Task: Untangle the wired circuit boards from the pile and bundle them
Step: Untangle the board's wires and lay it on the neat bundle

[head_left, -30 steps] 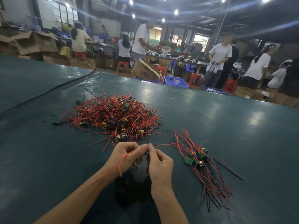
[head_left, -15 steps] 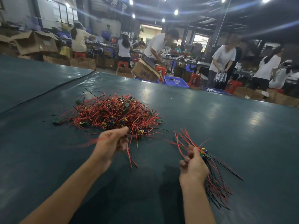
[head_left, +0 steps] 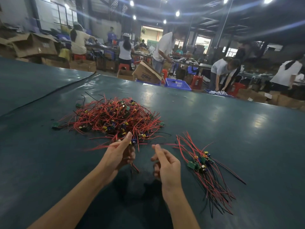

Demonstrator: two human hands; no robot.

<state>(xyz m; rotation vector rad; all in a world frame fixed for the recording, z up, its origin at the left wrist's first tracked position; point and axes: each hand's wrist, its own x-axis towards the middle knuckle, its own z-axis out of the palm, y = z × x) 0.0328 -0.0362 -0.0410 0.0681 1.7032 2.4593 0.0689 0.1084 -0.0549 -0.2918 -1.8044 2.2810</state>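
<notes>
A tangled pile of wired circuit boards [head_left: 113, 119], red and black wires with small green boards, lies on the dark green table [head_left: 247, 138]. At the pile's near edge my left hand [head_left: 118, 156] grips a wired circuit board [head_left: 132, 142]; its red wires trail left and hang below my fingers. My right hand [head_left: 165, 164] hovers beside the left hand with fingers loosely curled and the index finger raised, holding nothing I can make out. To its right lies the sorted bundle of boards [head_left: 203, 164], its wires fanning toward the near right.
Two stray green boards [head_left: 55, 125] [head_left: 78, 105] lie left of the pile. A seam in the table cover [head_left: 49, 95] runs at the far left. Beyond the far edge are cardboard boxes [head_left: 146, 74], a blue crate [head_left: 177, 84], red stools and several people working.
My right hand left the sorted bundle and came back toward the middle, empty. My left hand stayed at the pile's near edge, gripping a wired board.
</notes>
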